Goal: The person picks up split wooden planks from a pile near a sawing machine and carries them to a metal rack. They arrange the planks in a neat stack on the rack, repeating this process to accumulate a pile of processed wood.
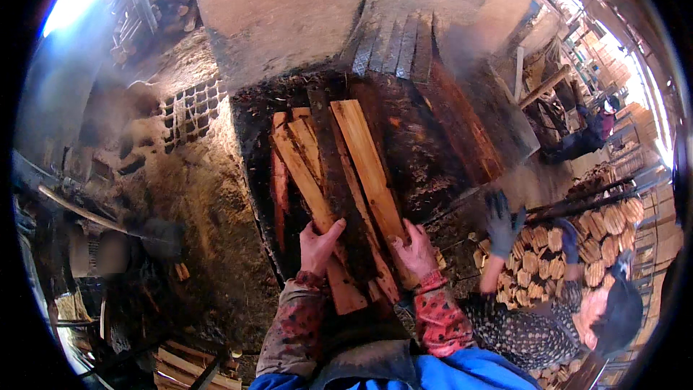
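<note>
Several rough wood slabs lie lengthwise on a dark, bark-littered table (426,152) in front of me. My left hand (320,247) is closed on the left edge of the bundle, its thumb over a narrow pale slab (307,177). On the other side, my right hand (415,249) grips a wider pale slab (366,162) near its close end, thumb on top. Between them runs a dark bark-covered slab (348,224). A reddish strip (279,195) lies left of the bundle. The fingers under the wood are hidden.
Long dark planks (462,123) and a metal-ribbed plate (393,47) lie farther back on the table. At right, a co-worker's gloved hand (502,224) is raised beside stacked wood pieces (534,260). Another person (595,130) is farther off. Sawdust covers the ground (209,231) at left.
</note>
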`<state>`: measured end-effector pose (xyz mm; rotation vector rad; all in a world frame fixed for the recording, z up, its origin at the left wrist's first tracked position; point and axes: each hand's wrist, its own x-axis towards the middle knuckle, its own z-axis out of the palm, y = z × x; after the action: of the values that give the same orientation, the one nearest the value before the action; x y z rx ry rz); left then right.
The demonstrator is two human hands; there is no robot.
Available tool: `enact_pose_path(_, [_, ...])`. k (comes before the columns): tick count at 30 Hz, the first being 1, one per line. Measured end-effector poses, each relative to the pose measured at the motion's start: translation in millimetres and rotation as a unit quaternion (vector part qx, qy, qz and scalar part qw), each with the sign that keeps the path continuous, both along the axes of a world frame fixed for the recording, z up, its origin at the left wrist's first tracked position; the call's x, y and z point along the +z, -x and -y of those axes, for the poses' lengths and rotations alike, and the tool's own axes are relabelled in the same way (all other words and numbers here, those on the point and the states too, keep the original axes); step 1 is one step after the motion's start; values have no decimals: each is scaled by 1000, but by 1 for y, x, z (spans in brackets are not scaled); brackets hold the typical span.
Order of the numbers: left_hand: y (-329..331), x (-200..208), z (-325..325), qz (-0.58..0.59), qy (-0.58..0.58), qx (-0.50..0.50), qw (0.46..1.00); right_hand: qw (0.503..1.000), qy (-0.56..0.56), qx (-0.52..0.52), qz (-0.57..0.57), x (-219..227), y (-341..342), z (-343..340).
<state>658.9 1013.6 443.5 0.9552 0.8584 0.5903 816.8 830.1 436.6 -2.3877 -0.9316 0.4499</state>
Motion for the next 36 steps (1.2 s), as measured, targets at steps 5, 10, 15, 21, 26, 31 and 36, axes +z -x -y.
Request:
enact_pose_path(5, [0,1,-1,12,14,3,1000,962,-133,-64,-228,-21,10,9])
enact_pose_path(10, [1,-5,-3,-9,-5,-19,1000,989,-52,-72,-121,-33,-18,5])
enact_pose_path(15, [0,4,-4,-9,4,-30,1000,984,-51,-57,-161,-6,-45,17])
enact_pose_path(21, [3,-10,-5,-26,-12,-14,1000,990,-57,-13,-127,52,-10,7])
enact_pose_path(26, [2,-17,-5,-57,-32,-25,998,987,-83,-10,-136,66,20,34])
enact_pose_path(31, [4,-11,-3,-15,-24,-27,999,994,-52,7,-91,73,40,42])
enact_pose_path(36, [3,-1,-4,-40,-15,-32,999,967,-124,-10,-221,74,30,28])
